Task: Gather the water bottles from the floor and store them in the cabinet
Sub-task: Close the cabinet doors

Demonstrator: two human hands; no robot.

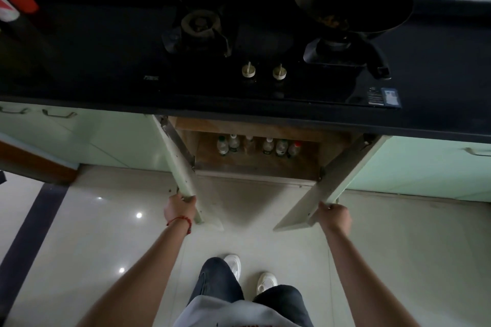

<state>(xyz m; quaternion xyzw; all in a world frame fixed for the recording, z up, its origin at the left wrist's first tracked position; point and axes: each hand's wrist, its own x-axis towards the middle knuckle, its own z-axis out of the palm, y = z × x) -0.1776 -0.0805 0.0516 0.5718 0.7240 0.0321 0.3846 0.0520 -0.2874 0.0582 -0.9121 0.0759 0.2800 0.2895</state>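
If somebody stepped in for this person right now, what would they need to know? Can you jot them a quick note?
Left hand grips the edge of the left cabinet door; right hand grips the right cabinet door. Both doors stand open.
Six water bottles stand upright in a row inside the cabinet.
No bottles show on the visible floor, so gathering looks done.
Left to do: probably just swing both doors shut.

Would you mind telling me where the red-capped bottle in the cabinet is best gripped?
Probably around the neck of the red-capped bottle, just under the cap, reaching in from the open front: it stands upright at the row's right end, with another bottle close on its left.
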